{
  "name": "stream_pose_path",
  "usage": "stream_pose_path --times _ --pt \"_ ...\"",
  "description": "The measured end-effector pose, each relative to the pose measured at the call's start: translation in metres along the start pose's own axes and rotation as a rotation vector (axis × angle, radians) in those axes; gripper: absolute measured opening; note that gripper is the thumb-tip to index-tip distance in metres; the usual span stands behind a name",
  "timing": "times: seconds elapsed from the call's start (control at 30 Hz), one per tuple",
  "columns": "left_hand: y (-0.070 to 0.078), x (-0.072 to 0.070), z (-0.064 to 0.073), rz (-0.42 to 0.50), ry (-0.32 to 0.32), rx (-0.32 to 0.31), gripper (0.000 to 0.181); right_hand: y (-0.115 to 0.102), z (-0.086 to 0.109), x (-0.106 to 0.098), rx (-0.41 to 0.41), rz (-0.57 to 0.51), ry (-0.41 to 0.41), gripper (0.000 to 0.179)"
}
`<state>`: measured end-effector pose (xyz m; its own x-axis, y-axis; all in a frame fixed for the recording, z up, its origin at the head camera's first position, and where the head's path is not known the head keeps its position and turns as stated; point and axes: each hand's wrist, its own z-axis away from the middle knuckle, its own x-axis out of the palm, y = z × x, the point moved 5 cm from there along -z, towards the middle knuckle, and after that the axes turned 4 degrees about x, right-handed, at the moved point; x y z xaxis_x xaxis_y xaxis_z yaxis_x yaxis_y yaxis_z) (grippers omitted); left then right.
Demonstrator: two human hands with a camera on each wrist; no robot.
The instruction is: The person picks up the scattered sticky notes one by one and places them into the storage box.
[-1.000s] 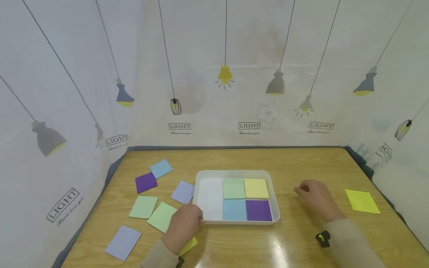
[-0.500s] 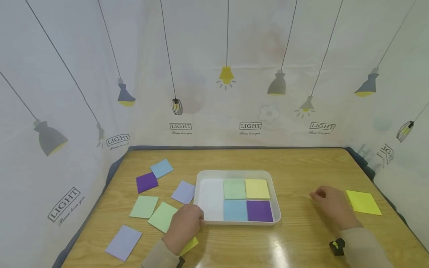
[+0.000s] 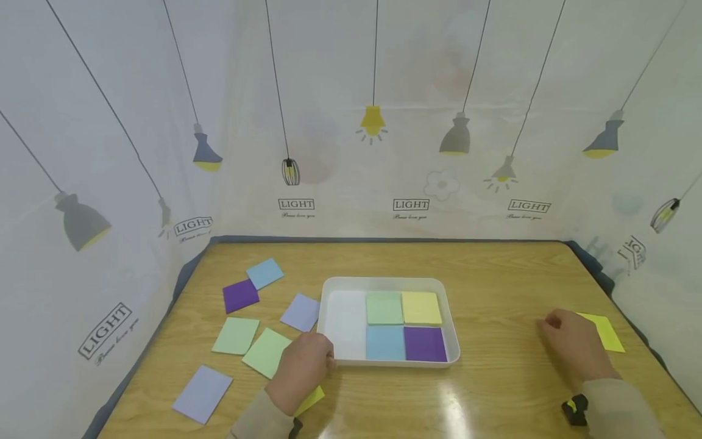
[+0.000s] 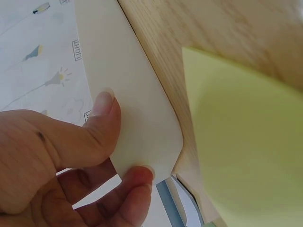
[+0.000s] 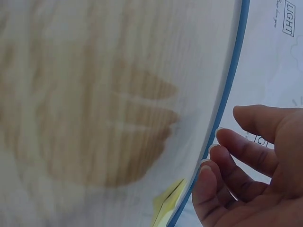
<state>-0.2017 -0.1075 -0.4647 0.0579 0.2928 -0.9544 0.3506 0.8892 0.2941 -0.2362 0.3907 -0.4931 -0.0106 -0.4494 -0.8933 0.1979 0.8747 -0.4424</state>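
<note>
My left hand (image 3: pixel 301 369) holds the near left corner of a white tray (image 3: pixel 342 317); in the left wrist view thumb and fingers pinch the tray's wall (image 4: pixel 137 94). Inside the tray, on its right side, lie green (image 3: pixel 384 308), pale yellow (image 3: pixel 421 308), light blue (image 3: pixel 385 342) and purple (image 3: pixel 425 344) sticky-note pads. My right hand (image 3: pixel 576 344) is over the table at the right, fingers loosely curled around nothing. Just beyond it lies a bright yellow sticky-note pad (image 3: pixel 607 333), partly hidden by the hand.
Left of the tray several sticky-note pads are scattered: light blue (image 3: pixel 265 273), purple (image 3: pixel 240 296), lilac (image 3: pixel 300 312), green (image 3: pixel 236 335) and another lilac (image 3: pixel 203 394). A yellow pad (image 3: pixel 311 402) shows beneath my left wrist. A lamp-printed curtain (image 3: pixel 351 152) surrounds the table (image 3: pixel 395 259).
My right hand has moved right, away from the tray, to the bright yellow pad, which it now partly covers. The left hand has stayed on the tray corner.
</note>
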Motion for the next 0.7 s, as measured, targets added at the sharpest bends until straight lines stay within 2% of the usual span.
stream_pose_path --times 0.17,0.27,0.4,0.7 --pt "-0.001 0.001 -0.001 -0.001 -0.014 -0.007 0.019 0.012 0.003 -0.008 0.024 0.006 -0.003 0.046" --pt "0.000 0.001 -0.002 0.000 -0.018 -0.009 0.018 0.024 0.005 -0.014 0.065 0.008 -0.002 0.049" --pt "0.001 0.000 -0.002 -0.006 -0.010 -0.007 0.017 0.040 0.005 -0.019 0.119 0.012 -0.043 0.054" --pt "0.000 0.002 -0.002 -0.001 -0.023 -0.018 0.017 0.057 0.002 -0.026 0.163 0.072 -0.045 0.047"
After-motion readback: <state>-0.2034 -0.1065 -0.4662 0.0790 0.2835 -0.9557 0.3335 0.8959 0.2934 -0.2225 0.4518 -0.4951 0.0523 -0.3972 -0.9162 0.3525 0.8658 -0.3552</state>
